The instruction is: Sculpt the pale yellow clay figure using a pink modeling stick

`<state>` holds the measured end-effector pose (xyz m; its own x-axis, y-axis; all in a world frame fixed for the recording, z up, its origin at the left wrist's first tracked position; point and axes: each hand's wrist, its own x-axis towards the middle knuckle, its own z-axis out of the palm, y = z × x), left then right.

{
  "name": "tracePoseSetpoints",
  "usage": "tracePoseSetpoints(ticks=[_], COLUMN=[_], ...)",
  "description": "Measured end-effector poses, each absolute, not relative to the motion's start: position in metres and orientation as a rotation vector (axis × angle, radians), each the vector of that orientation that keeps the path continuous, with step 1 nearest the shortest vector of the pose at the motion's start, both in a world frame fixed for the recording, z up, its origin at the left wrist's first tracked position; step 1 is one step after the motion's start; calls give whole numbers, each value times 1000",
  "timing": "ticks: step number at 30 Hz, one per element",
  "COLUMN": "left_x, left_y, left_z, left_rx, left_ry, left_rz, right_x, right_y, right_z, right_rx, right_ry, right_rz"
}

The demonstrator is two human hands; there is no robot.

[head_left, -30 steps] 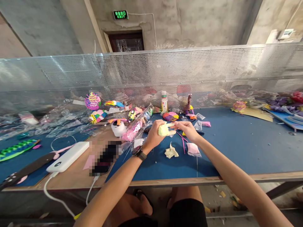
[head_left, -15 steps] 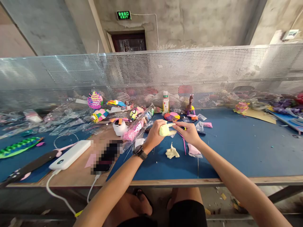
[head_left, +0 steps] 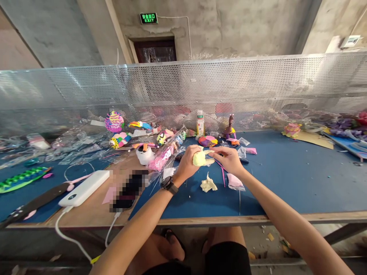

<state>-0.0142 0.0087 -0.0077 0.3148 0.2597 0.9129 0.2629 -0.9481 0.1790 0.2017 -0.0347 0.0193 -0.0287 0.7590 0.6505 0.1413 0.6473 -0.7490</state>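
Yellow clay [head_left: 198,159] is up above the bench [head_left: 292,179], in the curled left hand [head_left: 187,162], which seems to grip the round part so it won't wobble. Its thin bits point right. The right hand [head_left: 231,160] looks like it pinches the far bit's tip, maybe to keep that soft end steady, but the tip is too small to be sure.

A pale clay lump [head_left: 208,183] lies just on the near side of the hands, perhaps to be easy to reach. The bench is blue, with brown wood at left under a white power bank [head_left: 85,187]. Clear bags [head_left: 77,147] crowd the far left. Behind stand a metal mesh screen [head_left: 235,82] and a gray wall [head_left: 235,23] with a green exit sign [head_left: 148,18].
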Motion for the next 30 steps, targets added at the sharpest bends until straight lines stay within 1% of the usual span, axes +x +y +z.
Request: tracePoseSetpoints(ticks=[10,13,18,20,25,30], left_x=[-16,-16,-15,-15,-15,-15], left_y=[8,8,6,5,5,6], left_z=[-5,-5,-4,-4,-5,-7], left_rx=[-2536,-2509,-2508,-2516,-2535,-2543], left_ry=[-531,-525,-485,-478,-490,-512], left_rz=[-1728,-1748,-1738,-1732,-1719,-1743], right_x=[207,206,204,204,203,198], right_y=[-37,-36,-27,-25,-27,-31], right_z=[27,28,23,21,21,22], right_rx=[-798,-768,-667,-623,-584,-630], right_ry=[-1497,-1466,-1268,-1189,-1136,-1105], right_rz=[703,871,1317,1443,1593,1633])
